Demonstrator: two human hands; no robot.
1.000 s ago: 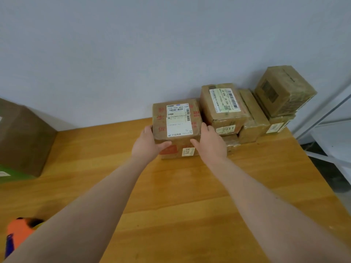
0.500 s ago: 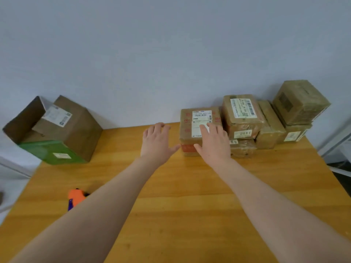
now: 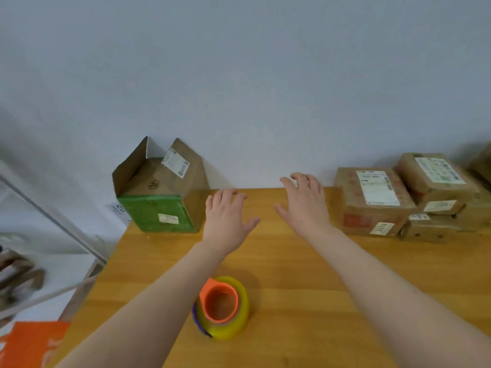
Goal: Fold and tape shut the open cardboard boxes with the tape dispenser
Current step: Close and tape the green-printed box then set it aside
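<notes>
Head view: we see the left hand (image 3: 225, 216) and the right hand (image 3: 305, 205) spread above the table (image 3: 292, 274), grasping nothing. The open box (image 3: 159, 208) stands far left, the taped boxes (image 3: 372, 203) far right. The tape dispenser (image 3: 221, 306) lies nearer, between the forearms.

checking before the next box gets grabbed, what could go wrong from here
1. The open box stands at the left edge of the table. A clumsy pull by the left hand might tip it off.
2. The tape dispenser lies beside the left forearm. Dragging the box back could knock it.
</notes>
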